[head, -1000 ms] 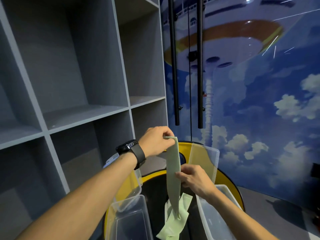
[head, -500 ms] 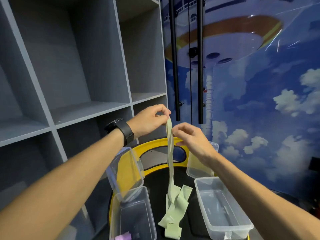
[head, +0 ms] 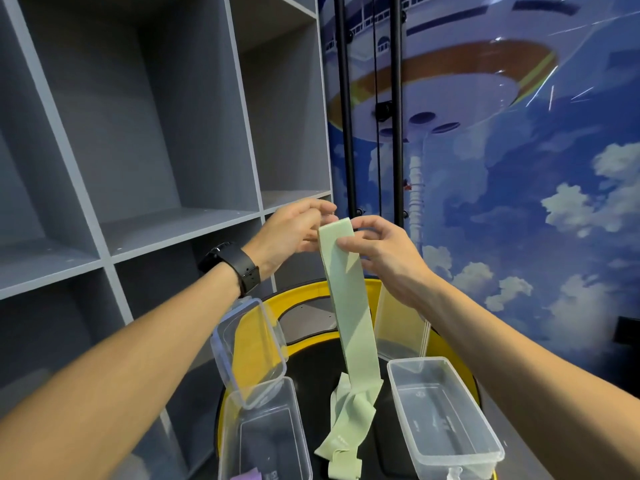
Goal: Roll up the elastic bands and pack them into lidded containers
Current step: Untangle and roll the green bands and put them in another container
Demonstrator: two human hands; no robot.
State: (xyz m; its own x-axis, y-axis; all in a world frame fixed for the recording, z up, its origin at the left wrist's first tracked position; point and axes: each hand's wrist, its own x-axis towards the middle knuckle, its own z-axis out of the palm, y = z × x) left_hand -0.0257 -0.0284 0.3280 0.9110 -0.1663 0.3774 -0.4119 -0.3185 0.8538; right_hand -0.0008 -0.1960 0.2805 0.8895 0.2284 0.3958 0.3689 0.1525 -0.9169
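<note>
A pale green elastic band point(head: 349, 306) hangs flat from its top end down to a crumpled heap on the black table top. My left hand point(head: 291, 232) pinches the top end's left corner, and my right hand point(head: 377, 247) pinches its right edge with thumb in front. A clear container point(head: 450, 441) stands open at the right, its lid point(head: 398, 320) leaning upright behind it. Another clear container point(head: 266, 434) stands at the left, with its lid point(head: 246, 348) propped up and something purple point(head: 247, 476) at its bottom.
A round black table with a yellow rim point(head: 311, 289) carries everything. Grey open shelving point(head: 145, 168) fills the left side. Two black vertical poles point(head: 398, 133) stand behind the table against a blue sky mural point(head: 519, 202).
Both hands have come together at the band's top end; my right hand slid up from mid-band. The band now faces me flat instead of edge-on.
</note>
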